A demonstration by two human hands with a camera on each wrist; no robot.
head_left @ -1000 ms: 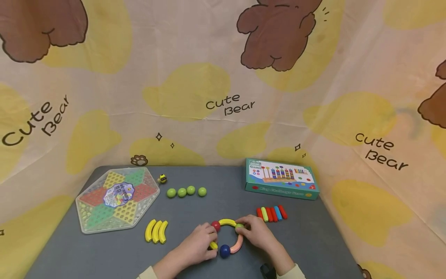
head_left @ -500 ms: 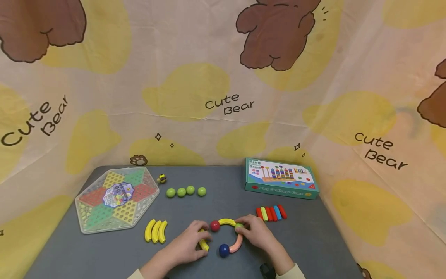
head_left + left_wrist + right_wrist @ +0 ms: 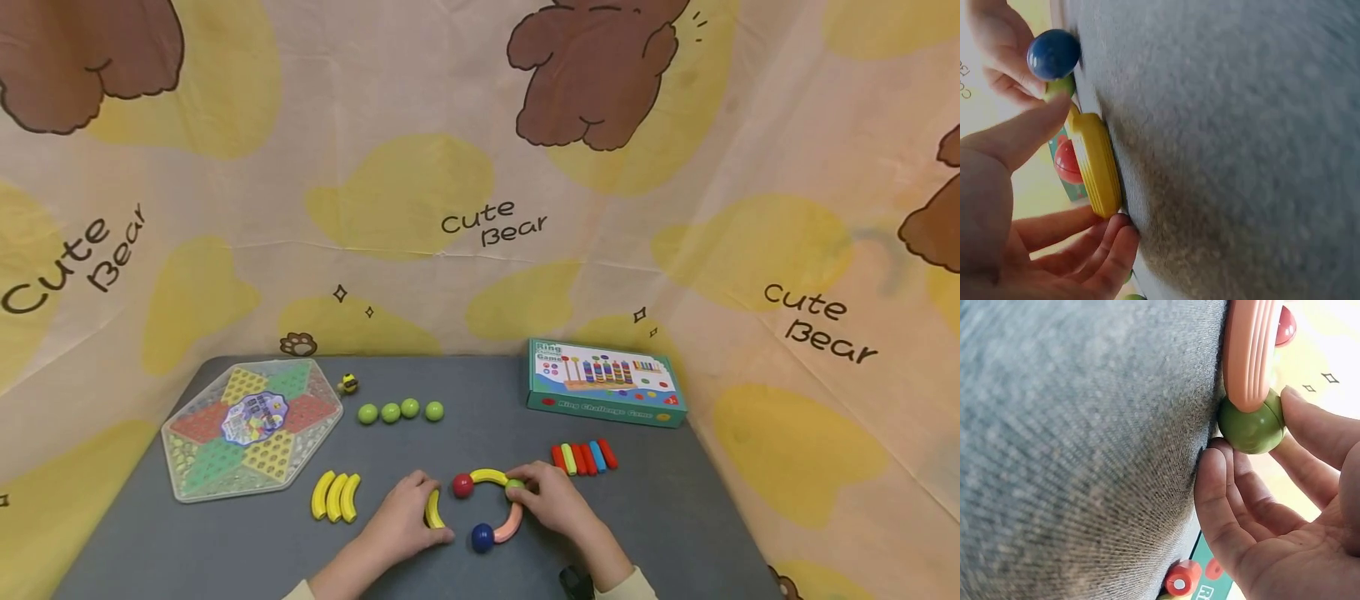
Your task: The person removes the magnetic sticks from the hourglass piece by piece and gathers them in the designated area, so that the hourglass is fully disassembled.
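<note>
My left hand (image 3: 405, 517) holds a yellow curved stick (image 3: 434, 509) lengthwise between thumb and fingers. In the left wrist view this yellow stick (image 3: 1099, 165) has a ridged side and lies close to the tabletop. My right hand (image 3: 553, 497) pinches a green ball (image 3: 1254, 425), mostly covered by fingers in the head view. A pink curved stick (image 3: 510, 525) runs from that ball to a blue ball (image 3: 482, 537). Another yellow curved stick (image 3: 489, 477) joins it to a red ball (image 3: 462, 486). The held stick is apart from both the red and blue balls.
Several yellow sticks (image 3: 336, 497) lie left of my left hand. Green balls (image 3: 391, 413) and a small bee figure (image 3: 348, 384) are farther back. A hexagonal game board (image 3: 255, 429) is at left. Short coloured sticks (image 3: 584, 458) and a game box (image 3: 607, 383) are at right.
My left hand has moved left with its yellow stick, away from the red and blue balls. The red and blue balls barely shifted; my right hand stays at the green ball.
</note>
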